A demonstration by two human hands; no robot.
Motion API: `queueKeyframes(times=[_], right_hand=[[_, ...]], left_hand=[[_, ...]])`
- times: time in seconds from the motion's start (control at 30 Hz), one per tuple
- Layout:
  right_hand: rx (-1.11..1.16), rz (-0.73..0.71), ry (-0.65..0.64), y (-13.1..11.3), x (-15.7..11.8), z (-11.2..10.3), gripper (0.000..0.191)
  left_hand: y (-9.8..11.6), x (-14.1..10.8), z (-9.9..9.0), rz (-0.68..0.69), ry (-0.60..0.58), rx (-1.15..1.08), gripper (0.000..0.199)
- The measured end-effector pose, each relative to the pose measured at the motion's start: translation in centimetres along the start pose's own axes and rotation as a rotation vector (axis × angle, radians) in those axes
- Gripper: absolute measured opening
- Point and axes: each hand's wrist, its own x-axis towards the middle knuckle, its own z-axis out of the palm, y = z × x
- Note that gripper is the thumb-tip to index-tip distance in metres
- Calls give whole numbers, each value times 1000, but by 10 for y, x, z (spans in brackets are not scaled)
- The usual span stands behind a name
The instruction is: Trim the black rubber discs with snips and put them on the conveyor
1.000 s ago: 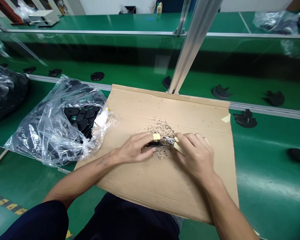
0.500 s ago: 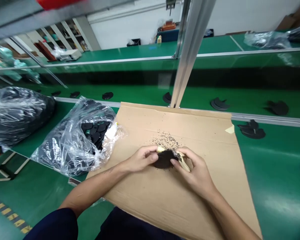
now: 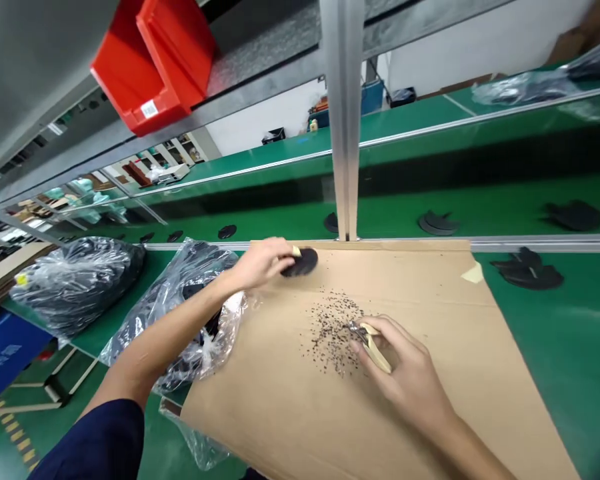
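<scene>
A person's left hand (image 3: pixel 266 262) pinches a flat, rounded black piece (image 3: pixel 301 263) between thumb and fingers, holding it over the far left part of a large brown cardboard sheet (image 3: pixel 290 400). The right hand (image 3: pixel 411 370), lower and nearer the middle of the sheet, has its fingers curled around the pale yellow handles of a small pair of metal-tipped pliers or cutters (image 3: pixel 373 347), thumb on the near side. The tool's tip points up and to the left, over a scatter of tiny black bits (image 3: pixel 334 333) on the cardboard. The sheet lies on a green worktop (image 3: pixel 545 333). Left of it, partly under the left forearm in this view, sits an open clear plastic bag (image 3: pixel 173 300) with black pieces inside; farther left is a second, fuller plastic bag (image 3: pixel 83 280). Right of the sheet, a small cluster of black pieces (image 3: pixel 529 270) rests on the worktop. More black pieces (image 3: pixel 437 223) lie spaced out on the green surface behind, beyond a metal rail. A red bin (image 3: pixel 155 63) is at upper left.
</scene>
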Motion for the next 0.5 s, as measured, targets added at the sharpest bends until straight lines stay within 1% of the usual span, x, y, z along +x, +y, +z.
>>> queueKeyframes(times=[0.03, 0.07, 0.13, 0.23, 0.3, 0.37, 0.43, 0.5], right_hand=[[-6, 1, -3, 0, -1, -1, 17], [-11, -1, -8, 0, -1, -1, 18], [-26, -9, -20, 0, -3, -1, 20], [-54, -13, -26, -1, -4, -1, 24], [-71, -15, -21, -2, -6, 0, 27], [-78, -13, -21, -2, -7, 1, 29], [-79, -12, -30, -3, -9, 1, 30], [-86, -13, -39, -2, -10, 2, 30]], left_hand=[[-15, 18, -3, -74, 35, 123, 18], [-29, 35, -3, -157, 47, 197, 18], [-53, 64, 1, -223, 65, 229, 20], [-76, 93, 18, -303, 79, 208, 14], [-84, 107, 34, -356, 87, 171, 11], [-86, 122, 51, -391, 97, 108, 20], [-83, 138, 69, -416, 107, 27, 31], [-78, 155, 86, -442, 115, -60, 36]])
